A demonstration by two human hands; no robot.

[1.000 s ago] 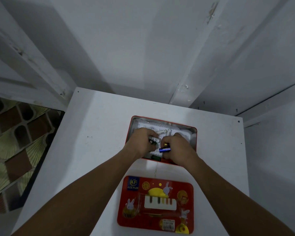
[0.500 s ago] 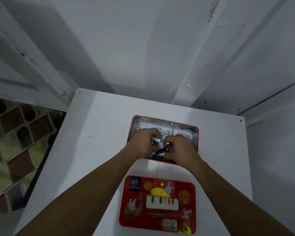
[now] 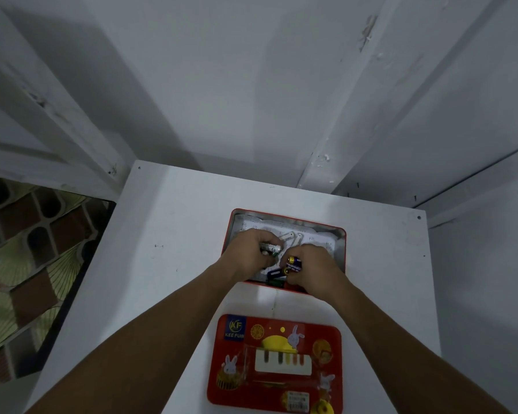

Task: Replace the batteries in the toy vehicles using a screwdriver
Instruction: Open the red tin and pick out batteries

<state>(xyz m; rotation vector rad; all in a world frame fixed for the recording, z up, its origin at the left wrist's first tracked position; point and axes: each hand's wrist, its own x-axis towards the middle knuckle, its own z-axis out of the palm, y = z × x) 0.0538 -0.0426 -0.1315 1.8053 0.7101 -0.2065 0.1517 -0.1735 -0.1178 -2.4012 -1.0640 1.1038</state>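
Over the open red tin (image 3: 343, 234), the left hand (image 3: 248, 255) grips a white-green battery (image 3: 271, 248); the right hand (image 3: 313, 268) grips blue batteries (image 3: 293, 264), probably choosing replacements.

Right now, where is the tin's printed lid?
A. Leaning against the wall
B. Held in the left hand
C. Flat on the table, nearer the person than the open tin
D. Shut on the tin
C: the printed lid lies flat on the white table, nearer the person than the open tin, where both hands work.
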